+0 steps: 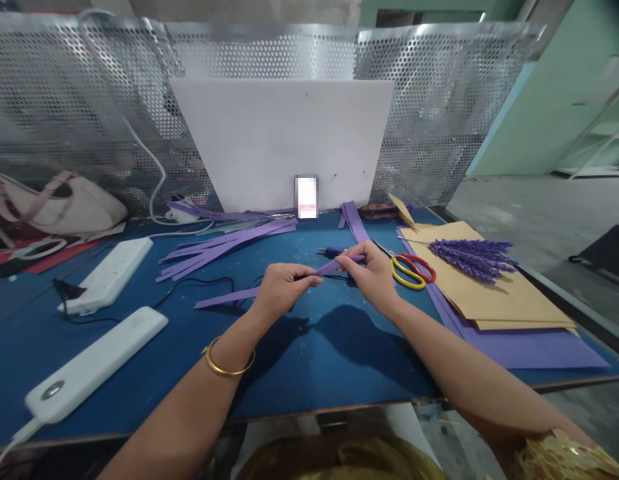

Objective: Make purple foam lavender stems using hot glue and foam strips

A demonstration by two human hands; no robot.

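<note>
Between my two hands a narrow purple strip [327,268] is stretched above the blue table, and its tail [220,299] sticks out left of my left hand. My left hand [280,285] pinches the strip between thumb and fingers. At the strip's other end my right hand [368,268] pinches it the same way. Just beyond the right hand lie scissors [409,272] with one red and one yellow handle. A dark blue tool [330,252] with a thin tip lies behind the strip, partly covered by the right hand.
More purple strips [224,247] lie at the back left. Brown sheets [509,303] on purple sheets [549,350] carry a purple flower bunch [474,259] at right. A phone [306,197] leans on a white board [289,133]. White power strips [109,277], cables and a bag [84,200] occupy the left.
</note>
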